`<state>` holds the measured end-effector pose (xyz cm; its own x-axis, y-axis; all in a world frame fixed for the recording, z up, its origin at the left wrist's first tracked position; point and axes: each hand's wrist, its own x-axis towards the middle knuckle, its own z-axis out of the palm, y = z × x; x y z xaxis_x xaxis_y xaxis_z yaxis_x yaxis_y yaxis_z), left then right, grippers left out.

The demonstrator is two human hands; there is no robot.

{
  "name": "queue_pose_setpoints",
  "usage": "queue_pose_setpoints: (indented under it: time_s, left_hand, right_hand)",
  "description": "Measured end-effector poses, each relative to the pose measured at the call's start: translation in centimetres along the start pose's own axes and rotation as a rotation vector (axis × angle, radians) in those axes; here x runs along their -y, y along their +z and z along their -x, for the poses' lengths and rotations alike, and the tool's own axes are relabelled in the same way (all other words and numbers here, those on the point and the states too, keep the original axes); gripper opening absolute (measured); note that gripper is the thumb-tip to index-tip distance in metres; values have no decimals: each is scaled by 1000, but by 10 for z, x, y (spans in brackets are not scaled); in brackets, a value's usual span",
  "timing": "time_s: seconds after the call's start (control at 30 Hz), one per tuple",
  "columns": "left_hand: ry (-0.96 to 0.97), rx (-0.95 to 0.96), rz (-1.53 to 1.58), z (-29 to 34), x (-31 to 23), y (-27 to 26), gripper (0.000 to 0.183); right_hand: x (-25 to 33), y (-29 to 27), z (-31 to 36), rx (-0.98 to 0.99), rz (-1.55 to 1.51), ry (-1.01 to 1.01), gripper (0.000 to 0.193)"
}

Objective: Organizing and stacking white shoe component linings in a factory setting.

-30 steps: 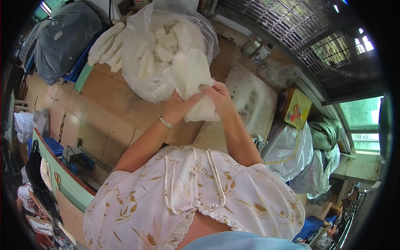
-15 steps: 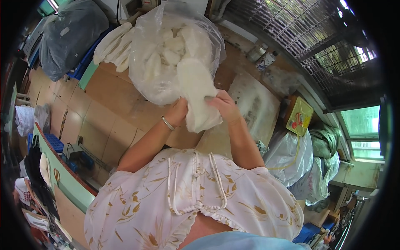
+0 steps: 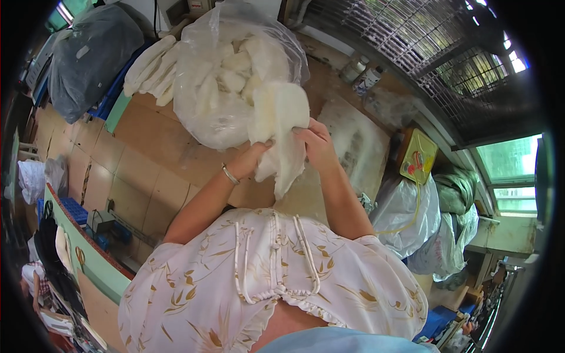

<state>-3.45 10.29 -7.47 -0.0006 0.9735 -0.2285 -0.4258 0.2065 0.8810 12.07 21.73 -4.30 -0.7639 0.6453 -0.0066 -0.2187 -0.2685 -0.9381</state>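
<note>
Both hands hold a long cream-white fleecy fabric piece (image 3: 281, 117) in front of my chest. Its upper end is rounded and its lower end hangs in a ragged point. My left hand (image 3: 252, 160), with a bangle at the wrist, pinches its left edge. On the opposite edge, the thumb of my right hand (image 3: 318, 144) presses on the fabric, while its other fingers are partly hidden behind. Just beyond stands an open clear plastic bag (image 3: 203, 120) filled with similar pale fleecy pieces (image 3: 233, 79). The held piece overlaps the bag's near right side.
More white fleecy pieces (image 3: 154, 67) lie left of the bag. A large dark bag (image 3: 88, 62) sits farther left. Bottles (image 3: 366, 81) stand by the window grille, and a yellow canister (image 3: 419, 156) rests above stuffed plastic bags (image 3: 406, 217) at right. A green board (image 3: 97, 247) edges the near left.
The fleecy piece has been turned and partly spread, so its lower end now hangs in a point. My left hand has shifted slightly lower along its edge.
</note>
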Motion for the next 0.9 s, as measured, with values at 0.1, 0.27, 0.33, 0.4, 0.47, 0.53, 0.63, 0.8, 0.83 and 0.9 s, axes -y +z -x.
queue_pose_setpoints:
  time_s: [0.1, 0.27, 0.33, 0.4, 0.47, 0.53, 0.63, 0.8, 0.83, 0.9]
  left_hand:
    - [7, 122, 268, 0, 11, -11, 45]
    - [-60, 67, 136, 9, -6, -1, 45]
    - [-31, 87, -156, 8, -12, -6, 46]
    - [63, 42, -210, 15, -16, -6, 47]
    - [101, -11, -136, 25, -31, -6, 47]
    - [145, -129, -111, 36, -25, -22, 46]
    - [237, -256, -120, 45, -8, -46, 43]
    - [324, -517, 49, 64, 0, -117, 54]
    - [321, -522, 61, 66, -12, -128, 54]
    - [342, -492, 420, 76, -46, -143, 55]
  right_hand:
    - [-5, -14, 1, 108, -94, 79, 27]
    - [8, -16, -9, 255, -124, 113, 28]
    - [10, -16, -16, 231, -36, 65, 28]
    - [15, 0, -19, 208, -54, 18, 25]
    - [23, 21, -19, 194, -38, -59, 20]
    - [16, 39, -25, 221, 64, -83, 19]
    - [10, 81, -39, 216, 146, -154, 19]
    - [-7, 166, -88, -15, 401, -77, 25]
    - [-16, 177, -102, -71, 192, -38, 28]
    - [-37, 181, -134, -29, 232, 47, 28]
